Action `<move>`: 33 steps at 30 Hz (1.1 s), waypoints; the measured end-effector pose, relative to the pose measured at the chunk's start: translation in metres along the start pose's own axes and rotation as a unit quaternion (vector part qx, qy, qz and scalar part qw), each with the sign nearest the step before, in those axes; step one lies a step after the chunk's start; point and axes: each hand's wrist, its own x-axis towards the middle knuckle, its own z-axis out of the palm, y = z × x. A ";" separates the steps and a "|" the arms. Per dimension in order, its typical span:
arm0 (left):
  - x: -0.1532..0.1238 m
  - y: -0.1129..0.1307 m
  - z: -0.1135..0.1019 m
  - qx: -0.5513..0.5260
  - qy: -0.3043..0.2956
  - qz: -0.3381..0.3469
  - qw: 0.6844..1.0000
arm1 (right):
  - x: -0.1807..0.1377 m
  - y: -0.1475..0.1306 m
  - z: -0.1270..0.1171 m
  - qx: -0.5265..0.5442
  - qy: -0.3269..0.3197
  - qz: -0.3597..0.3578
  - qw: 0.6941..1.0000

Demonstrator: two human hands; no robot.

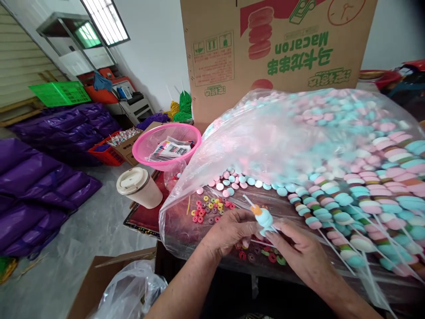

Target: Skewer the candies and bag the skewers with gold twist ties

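Both hands are meeting at the near edge of the clear bag (265, 133), over the part of it lying flat on the table (146, 219).

- The skewer (264, 218) is sitting between the two hands, just inside the bag's near edge. It's carrying pale blue discs with an orange ring (256, 209) on top.
- Long axis: the bare tip is pointing up and away to the left, into the bag. The loaded end is sloping down toward the right hand (300, 252).
- Right grip: thumb and forefinger are pinching the skewer's lower end.
- Left hand (232, 232): grip is curled in and pressed together, thumb bearing on the side of the blue discs. This hand is nearer the free tip.
- Loose rings (209, 210) are lying under the bag's film, left of the hands. More are showing beneath them.
- Loose discs (232, 179) are scattered further inside the bag.
- Finished skewers (365, 208) are piling up across the bag's right half, sticks pointing toward the near right.
- Lidded cup (139, 188) and pink basket (166, 146) are standing outside the bag on its left. A carton (275, 48) is standing behind it.
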 end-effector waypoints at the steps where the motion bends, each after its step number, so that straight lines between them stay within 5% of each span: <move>1: 0.005 0.000 -0.006 0.065 0.072 0.021 0.995 | 0.000 0.000 0.000 0.001 0.009 0.030 1.000; 4: 0.026 0.004 -0.029 0.335 0.288 0.063 0.895 | -0.003 0.002 -0.001 0.010 0.034 0.113 0.993; 7: 0.044 0.011 -0.046 0.462 0.292 0.036 0.837 | -0.005 0.002 -0.001 0.011 0.049 0.123 0.991; 10: 0.042 0.014 -0.047 0.453 0.277 0.042 0.846 | -0.005 0.001 -0.001 0.009 0.071 0.149 0.986; 14: 0.010 0.009 -0.019 0.233 0.197 0.111 0.946 | 0.001 -0.003 -0.001 0.036 0.077 0.199 0.976; 16: -0.006 0.002 0.001 0.155 0.149 0.147 0.965 | 0.004 -0.006 0.001 0.069 0.061 0.199 0.976; 20: -0.019 -0.008 0.024 0.219 0.157 0.213 0.939 | 0.005 -0.014 0.005 0.130 0.017 0.183 0.974; 25: -0.016 -0.007 0.026 0.268 0.168 0.286 0.904 | -0.004 -0.015 0.002 0.276 -0.034 0.207 0.938; 33: -0.024 -0.018 0.036 0.165 0.197 0.285 0.923 | -0.006 -0.021 0.005 0.431 -0.029 0.233 0.871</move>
